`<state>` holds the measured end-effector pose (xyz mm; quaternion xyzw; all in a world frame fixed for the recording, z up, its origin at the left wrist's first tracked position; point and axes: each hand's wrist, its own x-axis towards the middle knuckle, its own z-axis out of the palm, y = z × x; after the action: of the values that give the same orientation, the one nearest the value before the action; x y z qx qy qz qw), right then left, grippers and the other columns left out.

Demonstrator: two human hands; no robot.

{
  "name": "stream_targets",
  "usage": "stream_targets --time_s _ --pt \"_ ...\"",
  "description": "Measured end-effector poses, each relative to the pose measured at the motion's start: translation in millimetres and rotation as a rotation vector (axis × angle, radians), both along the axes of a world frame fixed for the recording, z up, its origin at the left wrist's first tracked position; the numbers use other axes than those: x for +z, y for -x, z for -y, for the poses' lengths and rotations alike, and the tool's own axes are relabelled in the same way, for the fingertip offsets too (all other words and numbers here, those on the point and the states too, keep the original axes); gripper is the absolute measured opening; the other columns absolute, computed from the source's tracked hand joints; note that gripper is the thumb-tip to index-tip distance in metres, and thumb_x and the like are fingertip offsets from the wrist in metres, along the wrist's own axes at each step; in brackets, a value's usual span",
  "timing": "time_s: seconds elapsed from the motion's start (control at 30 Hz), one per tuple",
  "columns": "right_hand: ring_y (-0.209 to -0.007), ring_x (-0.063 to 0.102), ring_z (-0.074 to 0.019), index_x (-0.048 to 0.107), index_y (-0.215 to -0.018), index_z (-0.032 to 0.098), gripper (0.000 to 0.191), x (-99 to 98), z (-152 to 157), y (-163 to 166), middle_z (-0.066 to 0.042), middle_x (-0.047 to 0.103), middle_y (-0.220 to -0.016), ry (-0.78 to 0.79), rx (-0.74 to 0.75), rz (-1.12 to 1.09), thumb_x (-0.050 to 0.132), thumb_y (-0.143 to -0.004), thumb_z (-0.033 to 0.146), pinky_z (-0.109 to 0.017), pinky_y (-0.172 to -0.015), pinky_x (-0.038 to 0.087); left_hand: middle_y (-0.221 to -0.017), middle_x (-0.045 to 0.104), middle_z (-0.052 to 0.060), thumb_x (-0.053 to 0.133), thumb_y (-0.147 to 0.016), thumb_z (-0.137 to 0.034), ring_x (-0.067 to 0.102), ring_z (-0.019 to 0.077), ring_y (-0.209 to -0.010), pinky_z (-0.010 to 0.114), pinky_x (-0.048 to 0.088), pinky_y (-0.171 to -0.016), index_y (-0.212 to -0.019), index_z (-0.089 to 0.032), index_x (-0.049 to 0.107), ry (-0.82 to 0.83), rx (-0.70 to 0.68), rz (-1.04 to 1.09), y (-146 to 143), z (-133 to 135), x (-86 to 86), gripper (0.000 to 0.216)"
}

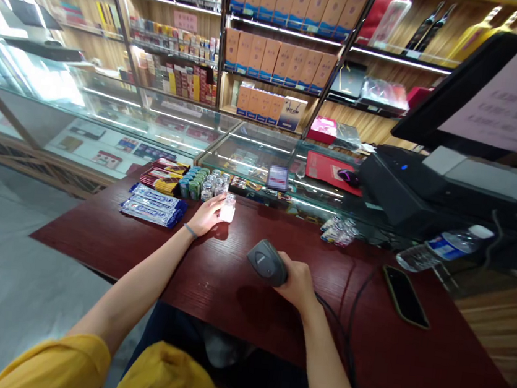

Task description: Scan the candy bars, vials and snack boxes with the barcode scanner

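Gripping glare-washed bottle (227, 210): left hand (206, 215). Right hand (297, 282) clasps scanner (267, 262), lower part hidden.

The top (172, 380) is yellow and short-sleeved, the trousers (281, 386) dark, the left wristband (191, 231) thin and greyish.

No text can be read with certainty. Rows of writing on the pink sheet (515, 92) over the monitor (475, 69) are blurred. Characters on the orange boxes (303, 0), red ones on the small pink sign (185, 21) at the shelves, and lettering on the blue wrappers (152, 205) and the bottle label (443, 247) are too small or unclear.
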<state>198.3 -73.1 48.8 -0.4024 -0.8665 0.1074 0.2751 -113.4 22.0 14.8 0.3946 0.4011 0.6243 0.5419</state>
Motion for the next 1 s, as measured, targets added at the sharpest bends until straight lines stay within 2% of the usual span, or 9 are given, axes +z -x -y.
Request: stream_targets --time_s 0.23,0.4,0.57,0.77,0.9,1.0 --pt "-0.076 0.075 -0.0258 0.053 -0.123 0.026 0.057 -3.8 -2.4 -5.0 -0.003 0.077 -0.087 0.001 -0.059 -0.015 0.065 -0.067 0.022 -0.027 -0.064 0.05 -0.123 0.068 0.012 0.075 -0.078 -0.031 0.069 0.0208 -0.096 0.032 0.058 -0.076 -0.131 -0.02 0.06 0.068 -0.11 0.143 4.0 3.5 1.1 0.056" --pt "-0.074 0.075 -0.0284 0.056 -0.123 0.025 0.057 -5.9 -5.6 -4.3 -0.005 0.078 -0.091 -0.063 -0.142 0.01 0.07 -0.067 0.025 -0.03 -0.064 0.052 -0.121 0.068 0.012 0.076 -0.08 -0.035 0.067 0.0218 -0.104 0.04 0.057 -0.089 -0.119 -0.019 0.065 0.04 -0.22 0.139 6.2 11.8 4.8 0.043" --pt "-0.076 0.076 -0.0273 0.059 -0.119 0.026 0.049 5.7 -5.6 -11.1 -0.002 0.078 -0.089 -0.051 -0.217 -0.027 0.071 -0.071 0.029 -0.029 -0.064 0.052 -0.116 0.069 0.01 0.081 -0.074 -0.043 0.068 0.0224 -0.1 0.042 0.058 -0.087 -0.111 -0.02 0.063 0.032 -0.184 0.055 -12.3 16.2 13.4 0.047" --pt "-0.07 0.074 -0.0255 0.059 -0.116 0.023 0.045 23.0 2.5 -52.1 -0.003 0.076 -0.082 -0.07 -0.312 -0.12 0.069 -0.074 0.035 -0.027 -0.061 0.051 -0.095 0.069 0.005 0.084 -0.067 -0.04 0.067 0.0177 -0.082 0.036 0.058 -0.075 -0.101 -0.018 0.057 -0.039 -0.052 -0.101 -64.9 1.2 28.3 0.049" --pt "-0.074 0.074 -0.0261 0.06 -0.111 0.024 0.038 27.1 14.0 -90.8 -0.003 0.076 -0.082 -0.075 -0.4 -0.149 0.067 -0.076 0.034 -0.028 -0.062 0.051 -0.088 0.068 0.003 0.085 -0.065 -0.033 0.067 0.0176 -0.08 0.035 0.056 -0.077 -0.098 -0.018 0.055 -0.139 -0.02 -0.21 -120.2 -6.4 40.1 0.047" --pt "-0.08 0.075 -0.0284 0.059 -0.114 0.025 0.042 27.8 23.9 -120.5 -0.005 0.077 -0.088 -0.113 -0.485 -0.142 0.068 -0.074 0.034 -0.03 -0.065 0.052 -0.088 0.068 0.003 0.082 -0.068 -0.03 0.066 0.0174 -0.08 0.035 0.054 -0.079 -0.098 -0.018 0.056 -0.201 -0.056 -0.269 -169.0 -8.8 44.5 0.042"
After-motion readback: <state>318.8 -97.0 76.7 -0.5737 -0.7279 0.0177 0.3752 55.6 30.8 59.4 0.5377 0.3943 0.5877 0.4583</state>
